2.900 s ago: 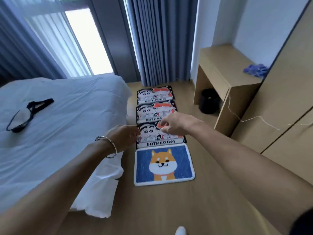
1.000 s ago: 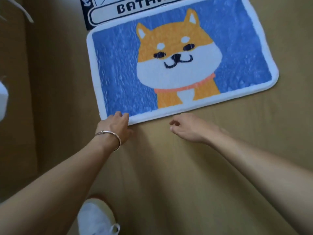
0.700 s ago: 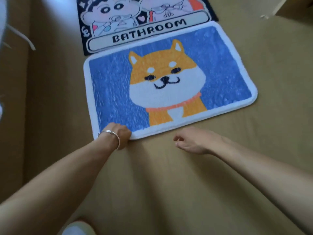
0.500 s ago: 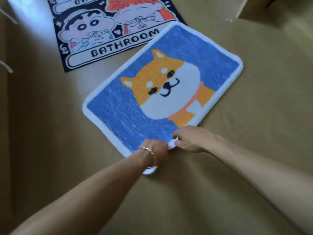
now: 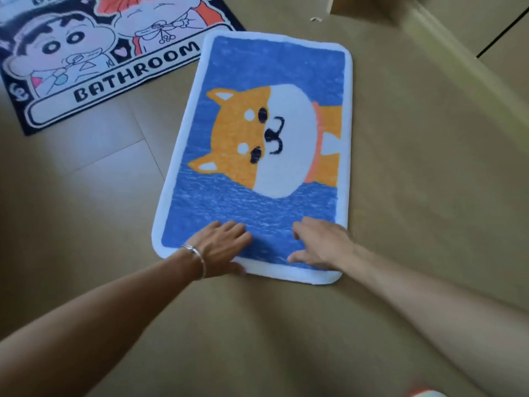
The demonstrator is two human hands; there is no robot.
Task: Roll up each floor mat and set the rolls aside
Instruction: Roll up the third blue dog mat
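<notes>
A blue floor mat with an orange-and-white dog and a white border (image 5: 257, 144) lies flat on the wooden floor, its short end toward me. My left hand (image 5: 220, 242), with a bracelet on the wrist, rests on the mat's near edge with fingers on the blue pile and thumb at the white border. My right hand (image 5: 317, 242) lies on the same end further right, fingers spread and relaxed on the pile. A black cartoon mat reading BATHROOM (image 5: 94, 61) lies flat at the upper left, its corner close to the dog mat.
Wooden cabinet fronts (image 5: 472, 30) run along the upper right. A shoe tip (image 5: 426, 393) shows at the bottom edge. Bare wooden floor (image 5: 86, 210) surrounds the dog mat on the left, right and near sides.
The dog mat has been turned about a quarter turn, so a short end now faces me. Both hands let go of its corner and now lie flat on its near end.
</notes>
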